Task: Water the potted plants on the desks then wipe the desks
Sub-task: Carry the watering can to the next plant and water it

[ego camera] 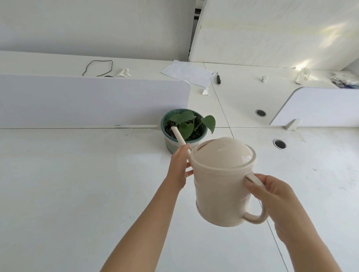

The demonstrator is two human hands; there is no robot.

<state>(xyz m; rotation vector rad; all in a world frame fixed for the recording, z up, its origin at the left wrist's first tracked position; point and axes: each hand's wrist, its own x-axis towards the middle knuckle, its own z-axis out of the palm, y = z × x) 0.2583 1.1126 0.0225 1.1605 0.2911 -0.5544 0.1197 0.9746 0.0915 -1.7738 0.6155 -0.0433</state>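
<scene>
Spillage is the main risk here. The cream watering can (224, 181) hangs tilted in the air above the white desk (72, 196), and its thin spout (179, 138) reaches only just over the near rim of the potted plant (187, 124). I judge that a small drift toward me would send water down the outside of the pot and onto the desk. Tilting too steeply could flood the soil, or let water escape from the fill slot in the domed lid. My right grip (271, 193) pinches only the top of the loop handle (256, 215), a light hold if the can is full, so it could swing. My left grip (180, 169) is curled round the base of the spout, steadying it.

The can is smooth plastic, squat and rounded, with a glossy patch on the lid. The plant has a few heart-shaped green leaves over dark soil, in a round pot with a teal rim and a pale grey outside. It stands on the desk at the end of a white divider panel (76, 98). I cannot tell whether water is flowing.
</scene>
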